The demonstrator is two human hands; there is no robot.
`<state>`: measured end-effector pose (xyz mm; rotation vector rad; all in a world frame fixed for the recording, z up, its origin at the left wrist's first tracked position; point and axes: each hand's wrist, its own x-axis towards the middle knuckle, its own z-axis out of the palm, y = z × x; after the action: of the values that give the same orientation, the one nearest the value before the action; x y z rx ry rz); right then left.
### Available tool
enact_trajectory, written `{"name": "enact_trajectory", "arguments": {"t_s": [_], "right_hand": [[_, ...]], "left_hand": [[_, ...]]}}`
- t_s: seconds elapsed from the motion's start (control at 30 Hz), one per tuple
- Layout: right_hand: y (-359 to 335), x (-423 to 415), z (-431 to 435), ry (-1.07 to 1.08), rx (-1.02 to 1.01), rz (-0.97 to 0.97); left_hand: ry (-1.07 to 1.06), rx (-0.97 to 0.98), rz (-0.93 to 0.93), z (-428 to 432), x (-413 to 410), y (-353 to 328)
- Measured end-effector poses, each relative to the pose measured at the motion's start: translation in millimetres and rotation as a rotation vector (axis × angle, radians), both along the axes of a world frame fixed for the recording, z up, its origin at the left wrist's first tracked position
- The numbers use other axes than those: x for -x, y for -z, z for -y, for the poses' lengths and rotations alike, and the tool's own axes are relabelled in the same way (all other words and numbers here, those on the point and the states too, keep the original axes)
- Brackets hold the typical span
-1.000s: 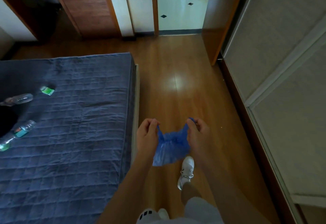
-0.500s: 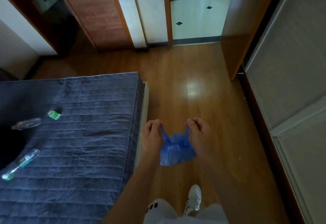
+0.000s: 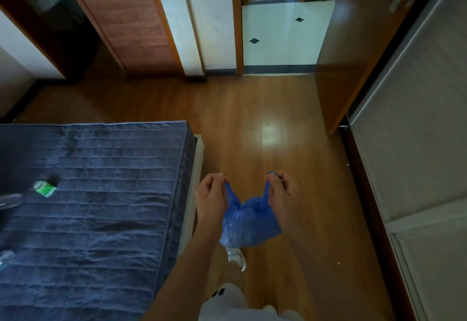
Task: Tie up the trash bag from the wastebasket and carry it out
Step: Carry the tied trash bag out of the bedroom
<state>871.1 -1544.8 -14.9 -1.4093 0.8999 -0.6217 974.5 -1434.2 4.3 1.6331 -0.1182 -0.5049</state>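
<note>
A: Nearest item first. Blue trash bag point(image 3: 249, 222) hangs in the air in front of the person, above the wooden floor point(image 3: 278, 128), just beside the foot end of the bed point(image 3: 101, 194). A white shoe point(image 3: 237, 257) shows below it.

B: Hands?

A: Left hand point(image 3: 211, 195) closed, pinching the left ear of the bag's mouth. Right hand point(image 3: 284, 192) closed likewise on the right ear, a bit of blue film poking out above the fingers. The two ears are pulled apart, not yet crossed; I see no knot.

B: Handling estimate?

A: Thin, soft film, crumpled, no stiffness. Small rounded sag at the bottom, and a fingertip pinch on each side carries it, so I judge it light. Contents not visible. Film could be slippery or tear if yanked; the best hold is the gathered ears near the neck, not the belly.

B: Further off?

A: Green packet point(image 3: 45, 188) on the bed cover, well apart from the bag. Beyond, an open doorway point(image 3: 280, 38) onto white tiled floor, the likely way out.
</note>
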Motion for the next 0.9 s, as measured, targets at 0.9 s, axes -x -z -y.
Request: {"name": "enact_trajectory", "arguments": {"t_s": [0.9], "right_hand": [[-4.3,-361.2,234.9,0.056,0.01,-0.103]], "left_hand": [[0.048,0.113,-0.111,232.6,-366.6,-1.8]]}}
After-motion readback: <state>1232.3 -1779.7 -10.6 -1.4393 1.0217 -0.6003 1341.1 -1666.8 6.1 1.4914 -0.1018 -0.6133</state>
